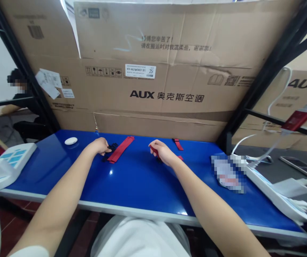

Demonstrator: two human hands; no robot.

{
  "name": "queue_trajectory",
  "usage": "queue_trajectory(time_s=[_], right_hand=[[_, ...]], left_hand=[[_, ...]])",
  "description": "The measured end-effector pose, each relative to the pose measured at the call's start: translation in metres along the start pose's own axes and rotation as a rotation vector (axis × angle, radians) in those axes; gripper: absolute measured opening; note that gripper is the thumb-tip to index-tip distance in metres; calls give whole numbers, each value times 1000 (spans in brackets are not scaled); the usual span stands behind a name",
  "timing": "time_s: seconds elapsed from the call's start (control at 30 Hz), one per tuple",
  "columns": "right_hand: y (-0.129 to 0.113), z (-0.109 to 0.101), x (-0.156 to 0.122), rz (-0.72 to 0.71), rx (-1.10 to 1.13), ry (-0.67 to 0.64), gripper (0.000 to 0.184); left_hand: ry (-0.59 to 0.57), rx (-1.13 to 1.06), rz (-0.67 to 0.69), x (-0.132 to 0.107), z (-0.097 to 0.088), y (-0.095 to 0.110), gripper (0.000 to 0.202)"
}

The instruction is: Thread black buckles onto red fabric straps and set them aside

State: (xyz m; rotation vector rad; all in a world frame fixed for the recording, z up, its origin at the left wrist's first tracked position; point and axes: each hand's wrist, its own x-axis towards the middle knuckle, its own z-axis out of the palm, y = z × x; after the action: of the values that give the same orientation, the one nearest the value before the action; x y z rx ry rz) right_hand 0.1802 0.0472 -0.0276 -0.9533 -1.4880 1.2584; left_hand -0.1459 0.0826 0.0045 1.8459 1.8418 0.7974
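Note:
My left hand [100, 145] rests on the blue table [132, 182], fingers curled around a small dark object [112, 146] at the near end of a long red strap [121, 149]. My right hand [160, 151] is closed in a pinch on a small red piece [154, 150]. Another short red strap [178, 144] lies just beyond the right hand, and a bit of red [180, 157] shows beside the wrist.
A white oval object [71, 141] sits at the table's far left. A white device with blue keys [14, 157] stands at the left edge. Large cardboard boxes [156, 71] wall off the back. White packets and cables [273, 185] lie to the right. A person sits far left.

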Motion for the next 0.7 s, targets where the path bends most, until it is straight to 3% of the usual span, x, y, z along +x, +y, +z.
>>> queue_trajectory(time_s=[0.07, 0.13, 0.23, 0.37, 0.53, 0.7], right_hand=[[-1, 2, -1, 52, -27, -31, 16], [-4, 7, -4, 67, -43, -42, 14], [-10, 17, -12, 82, 39, -119, 16], [-18, 30, -21, 79, 233, -207, 19], [-22, 34, -22, 91, 446, -176, 19], [-23, 28, -19, 50, 553, -190, 14]], left_hand=[[-67, -45, 19, -2, 6, 14, 22], [-89, -226, 132, -9, 19, 34, 20], [-4, -527, 330, -28, 48, 67, 28], [110, -498, 565, -57, 79, 96, 20], [256, -414, 765, -71, 88, 101, 17], [308, -392, 868, -68, 89, 98, 17]])
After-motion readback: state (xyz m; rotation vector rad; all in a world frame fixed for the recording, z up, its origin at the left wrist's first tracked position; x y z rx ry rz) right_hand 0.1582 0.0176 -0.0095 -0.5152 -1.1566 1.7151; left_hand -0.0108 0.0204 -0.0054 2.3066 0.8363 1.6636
